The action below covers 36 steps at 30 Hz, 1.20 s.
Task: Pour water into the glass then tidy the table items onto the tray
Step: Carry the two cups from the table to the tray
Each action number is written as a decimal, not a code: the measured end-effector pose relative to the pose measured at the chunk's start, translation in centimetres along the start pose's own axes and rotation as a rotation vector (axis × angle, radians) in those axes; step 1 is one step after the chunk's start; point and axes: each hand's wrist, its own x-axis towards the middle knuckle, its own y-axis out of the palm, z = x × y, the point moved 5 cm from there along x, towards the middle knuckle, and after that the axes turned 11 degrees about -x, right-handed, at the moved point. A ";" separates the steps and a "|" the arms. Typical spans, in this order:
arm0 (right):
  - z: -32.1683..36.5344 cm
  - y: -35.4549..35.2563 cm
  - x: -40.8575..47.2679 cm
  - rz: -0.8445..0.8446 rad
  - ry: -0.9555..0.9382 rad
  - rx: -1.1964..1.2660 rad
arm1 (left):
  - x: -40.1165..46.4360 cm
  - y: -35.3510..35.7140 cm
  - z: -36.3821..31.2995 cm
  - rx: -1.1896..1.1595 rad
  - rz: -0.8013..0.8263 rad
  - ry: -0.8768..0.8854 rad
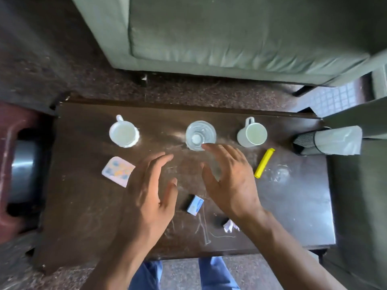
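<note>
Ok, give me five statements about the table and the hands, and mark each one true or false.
1. Both hands are open and hold nothing. True: the left hand and the right hand hover with fingers spread.
2. The clear bottle stands between two white mugs. True: the left mug and the right mug flank it.
3. The yellow marker lies left of the left mug. False: it lies on the right, near the right mug.
4. The right hand grips the bottle. False: its fingertips are only near it.
5. The small blue box lies inside a mug. False: it lies on the table, between the wrists.
</note>
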 end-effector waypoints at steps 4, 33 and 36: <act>-7.0 -0.6 0.3 -0.064 0.146 -0.069 | 0.3 4.4 -0.9 -0.101 0.083 -0.041; -22.3 -0.2 5.1 -0.017 0.388 0.028 | 3.0 16.9 -7.1 -0.055 0.246 0.069; -20.0 -3.6 5.0 -0.091 0.317 0.062 | 3.7 17.0 -7.1 -0.114 0.251 0.027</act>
